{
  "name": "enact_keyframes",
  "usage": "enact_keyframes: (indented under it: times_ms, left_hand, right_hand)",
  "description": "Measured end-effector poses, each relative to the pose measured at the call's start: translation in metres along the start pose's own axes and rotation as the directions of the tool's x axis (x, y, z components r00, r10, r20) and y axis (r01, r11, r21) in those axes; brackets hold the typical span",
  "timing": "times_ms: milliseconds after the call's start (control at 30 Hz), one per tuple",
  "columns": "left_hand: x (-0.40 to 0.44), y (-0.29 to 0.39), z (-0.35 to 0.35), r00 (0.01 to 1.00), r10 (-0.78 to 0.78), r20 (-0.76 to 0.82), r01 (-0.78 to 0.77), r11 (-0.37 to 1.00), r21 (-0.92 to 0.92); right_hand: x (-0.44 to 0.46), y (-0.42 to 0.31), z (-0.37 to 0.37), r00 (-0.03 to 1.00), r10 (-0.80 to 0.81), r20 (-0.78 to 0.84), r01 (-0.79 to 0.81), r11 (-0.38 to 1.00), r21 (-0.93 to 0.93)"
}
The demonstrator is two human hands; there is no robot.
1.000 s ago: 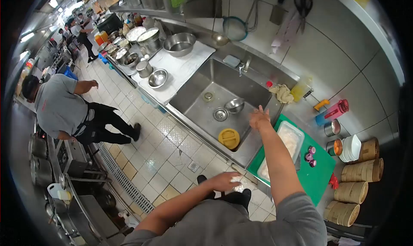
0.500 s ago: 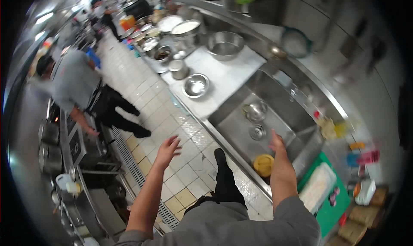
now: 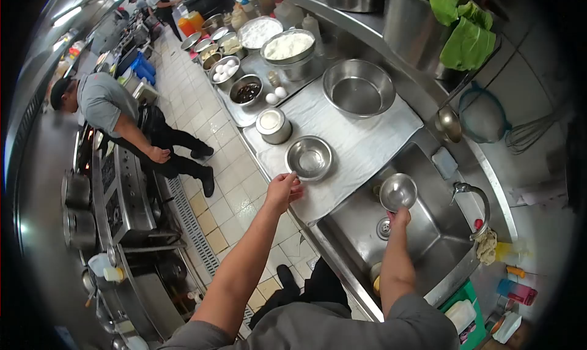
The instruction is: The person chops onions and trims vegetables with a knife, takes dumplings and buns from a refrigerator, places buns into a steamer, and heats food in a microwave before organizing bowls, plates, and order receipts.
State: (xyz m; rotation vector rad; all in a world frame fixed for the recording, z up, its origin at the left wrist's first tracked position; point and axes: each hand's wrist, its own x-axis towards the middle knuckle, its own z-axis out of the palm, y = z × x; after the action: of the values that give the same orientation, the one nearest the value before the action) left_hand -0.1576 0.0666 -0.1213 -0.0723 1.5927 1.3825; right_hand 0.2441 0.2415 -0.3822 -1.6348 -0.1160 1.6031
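Note:
My right hand [image 3: 400,217] grips the rim of a small steel bowl [image 3: 398,192] and holds it over the sink [image 3: 437,218]. My left hand [image 3: 284,191] is beside the near edge of another small steel bowl [image 3: 309,158], which stands on the white cloth [image 3: 342,172]. Its fingers are partly curled, and whether they touch that bowl is hard to tell. Further back on the cloth is a large steel basin [image 3: 359,88]. A lidded steel pot [image 3: 273,126] stands left of the small bowl.
Bowls of eggs [image 3: 225,70] and white powder [image 3: 287,46] crowd the counter beyond. A faucet [image 3: 476,194] arches at the sink's right. A co-worker [image 3: 116,108] stands at the stove on the left. The green board [image 3: 468,307] lies at lower right.
The view has swung toward the cloth-covered counter. My right hand has taken hold of the bowl from the sink and lifted it. My left hand has reached forward to the bowl on the cloth.

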Motion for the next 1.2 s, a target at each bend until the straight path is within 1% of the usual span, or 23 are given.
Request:
enact_keyframes:
  times_ms: [133, 200, 267, 300, 333, 367, 400, 433, 467, 500, 567, 600, 633, 667, 700, 767, 800, 867, 933, 967, 1000, 1100, 1200]
  left_hand:
    - [0.015, 0.002, -0.001, 0.994, 0.04, 0.097, -0.043, 0.999, 0.023]
    - [-0.003, 0.0, 0.003, 0.985, 0.143, 0.098, -0.135, 0.988, -0.077]
    - [-0.025, -0.001, 0.006, 0.986, 0.144, 0.08, -0.136, 0.986, -0.101]
    - [-0.027, -0.008, -0.003, 0.959, 0.239, 0.153, -0.244, 0.97, 0.016]
    - [-0.021, -0.019, -0.019, 0.918, 0.298, 0.263, -0.34, 0.932, 0.129]
    - [-0.003, -0.031, -0.036, 0.934, 0.21, 0.29, -0.237, 0.97, 0.062]
    - [0.011, -0.042, -0.048, 0.888, 0.286, 0.36, -0.298, 0.954, -0.022]
    - [0.025, -0.047, -0.059, 0.874, 0.235, 0.425, -0.267, 0.964, 0.015]
    - [0.017, -0.037, -0.06, 0.943, 0.036, 0.331, -0.028, 0.999, -0.028]
    - [0.007, -0.036, -0.066, 0.957, 0.007, 0.291, 0.0, 1.0, -0.026]
    - [-0.027, -0.039, -0.076, 0.968, 0.014, 0.251, -0.028, 0.998, 0.05]
    - [-0.041, -0.043, -0.082, 0.972, 0.071, 0.223, -0.097, 0.989, 0.109]
    - [-0.058, -0.051, -0.092, 0.968, 0.065, 0.243, -0.093, 0.99, 0.103]
    - [-0.073, -0.058, -0.102, 0.947, 0.068, 0.314, -0.113, 0.986, 0.126]
    - [-0.087, -0.065, -0.108, 0.923, 0.067, 0.379, -0.134, 0.979, 0.155]
    - [-0.121, -0.089, -0.102, 0.907, 0.058, 0.418, -0.146, 0.972, 0.182]
    - [-0.14, -0.102, -0.099, 0.894, 0.041, 0.447, -0.154, 0.963, 0.22]
    - [-0.177, -0.131, -0.068, 0.839, -0.045, 0.543, -0.135, 0.949, 0.286]
    - [-0.22, -0.159, -0.032, 0.733, -0.189, 0.654, -0.121, 0.909, 0.399]
    - [-0.243, -0.176, -0.007, 0.678, -0.251, 0.691, -0.119, 0.89, 0.44]
    - [-0.267, -0.192, 0.018, 0.641, -0.31, 0.702, -0.143, 0.851, 0.506]
    - [-0.34, -0.257, 0.098, 0.504, -0.415, 0.758, -0.285, 0.748, 0.599]
    - [-0.39, -0.34, 0.17, 0.306, -0.341, 0.889, -0.627, 0.63, 0.458]
  right_hand:
    - [-0.092, -0.037, 0.032, 0.979, -0.106, 0.177, 0.087, 0.99, 0.11]
    - [-0.156, -0.059, 0.073, 0.928, -0.175, 0.329, 0.119, 0.976, 0.182]
    - [-0.206, -0.087, 0.138, 0.829, -0.294, 0.475, 0.153, 0.938, 0.312]
    - [-0.216, -0.101, 0.161, 0.805, -0.264, 0.531, 0.164, 0.96, 0.228]
    - [-0.233, -0.108, 0.191, 0.853, -0.296, 0.43, 0.209, 0.948, 0.239]
    - [-0.218, -0.105, 0.208, 0.825, -0.238, 0.512, 0.179, 0.97, 0.161]
    - [-0.213, -0.093, 0.219, 0.69, -0.373, 0.621, 0.192, 0.921, 0.34]
    - [-0.225, -0.089, 0.225, 0.666, -0.425, 0.613, 0.1, 0.865, 0.492]
    - [-0.225, -0.088, 0.223, 0.672, -0.341, 0.658, 0.179, 0.936, 0.302]
    - [-0.261, -0.094, 0.206, 0.694, -0.342, 0.634, 0.34, 0.931, 0.13]
    - [-0.332, -0.09, 0.143, 0.562, -0.57, 0.6, 0.773, 0.62, -0.136]
    - [-0.372, -0.081, 0.096, 0.48, -0.645, 0.595, 0.834, 0.546, -0.08]
    - [-0.398, -0.07, 0.038, 0.439, -0.61, 0.66, 0.837, 0.545, -0.054]
    - [-0.438, -0.068, -0.023, 0.571, -0.484, 0.663, 0.698, 0.711, -0.082]
    - [-0.44, -0.045, -0.081, 0.662, -0.39, 0.64, 0.601, 0.787, -0.142]
    - [-0.451, -0.004, -0.209, 0.842, -0.371, 0.392, 0.464, 0.868, -0.175]
    - [-0.456, 0.011, -0.271, 0.914, -0.38, 0.142, 0.405, 0.866, -0.294]
    - [-0.46, 0.047, -0.417, 0.807, -0.589, -0.037, 0.585, 0.806, -0.09]
    - [-0.496, 0.02, -0.496, 0.745, -0.499, -0.443, 0.38, 0.863, -0.332]
    - [-0.498, 0.012, -0.531, 0.663, -0.538, -0.52, 0.415, 0.843, -0.342]
    - [-0.492, 0.001, -0.565, 0.68, -0.517, -0.521, 0.446, 0.855, -0.266]
    - [-0.485, -0.04, -0.583, 0.743, -0.436, -0.508, 0.442, 0.889, -0.116]
    - [-0.456, -0.047, -0.596, 0.84, -0.42, -0.344, 0.409, 0.906, -0.107]
